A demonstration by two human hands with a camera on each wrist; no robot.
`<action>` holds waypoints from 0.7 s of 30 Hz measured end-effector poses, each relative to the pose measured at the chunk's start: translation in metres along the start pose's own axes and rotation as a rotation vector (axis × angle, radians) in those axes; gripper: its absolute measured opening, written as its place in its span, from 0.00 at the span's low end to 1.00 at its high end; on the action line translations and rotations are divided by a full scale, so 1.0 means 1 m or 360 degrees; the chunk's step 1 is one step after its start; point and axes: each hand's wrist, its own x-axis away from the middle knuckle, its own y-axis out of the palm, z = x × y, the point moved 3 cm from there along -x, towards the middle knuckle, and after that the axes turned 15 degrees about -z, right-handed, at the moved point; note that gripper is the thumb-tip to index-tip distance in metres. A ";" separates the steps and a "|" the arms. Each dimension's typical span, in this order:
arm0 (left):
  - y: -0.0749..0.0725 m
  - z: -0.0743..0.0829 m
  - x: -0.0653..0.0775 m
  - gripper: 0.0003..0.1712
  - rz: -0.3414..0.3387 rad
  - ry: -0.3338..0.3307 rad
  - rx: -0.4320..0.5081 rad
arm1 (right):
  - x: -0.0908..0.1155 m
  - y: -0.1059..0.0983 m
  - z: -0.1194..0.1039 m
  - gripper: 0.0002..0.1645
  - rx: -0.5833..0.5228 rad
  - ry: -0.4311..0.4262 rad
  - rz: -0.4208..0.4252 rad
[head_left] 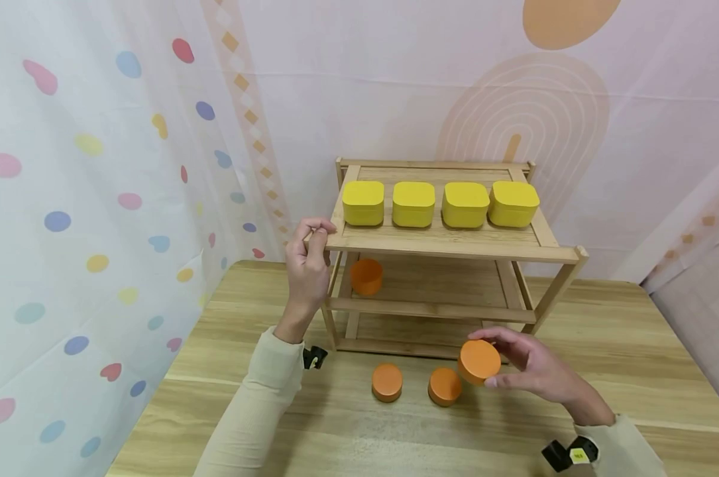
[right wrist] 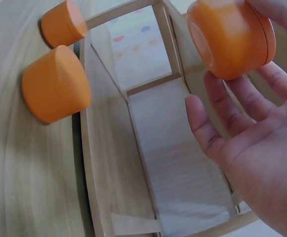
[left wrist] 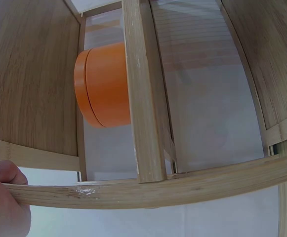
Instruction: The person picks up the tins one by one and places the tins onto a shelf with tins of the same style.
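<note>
My right hand (head_left: 535, 368) pinches a round orange lidded tin (head_left: 479, 362) between thumb and fingers, lifted above the table in front of the rack. In the right wrist view the same tin (right wrist: 232, 37) tilts on its side, its base showing. Two more orange tins stand on the table, one in the middle (head_left: 387, 382) and one just left of the held tin (head_left: 444, 386). With curled fingers, my left hand (head_left: 310, 265) holds the wooden rack (head_left: 442, 250) at its top left front corner. Another orange tin (head_left: 366, 277) sits on the middle shelf's left end.
Several yellow rounded boxes (head_left: 413, 204) stand in a row on the rack's top shelf. The rack's right front leg (head_left: 553, 298) slants close to my right hand. A patterned curtain (head_left: 126, 165) hangs at the left and behind. The wooden table (head_left: 228, 344) extends around the rack.
</note>
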 end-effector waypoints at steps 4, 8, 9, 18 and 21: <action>0.000 0.000 0.000 0.14 0.0003 0.0006 -0.0008 | -0.004 0.000 -0.004 0.34 -0.0003 -0.0028 0.0001; 0.000 0.000 0.000 0.14 0.0004 0.0018 -0.0001 | -0.009 0.001 -0.007 0.34 0.0010 -0.0058 0.0002; 0.000 0.000 0.000 0.14 0.0005 0.0019 -0.0001 | -0.010 0.001 -0.007 0.34 0.0016 -0.0061 0.0003; 0.000 0.000 0.001 0.14 0.0000 0.0017 0.0034 | -0.023 -0.002 -0.013 0.28 0.0019 -0.0156 0.0063; 0.000 0.000 0.000 0.14 -0.0005 0.0014 0.0042 | -0.029 -0.003 -0.016 0.27 0.0046 -0.0201 0.0047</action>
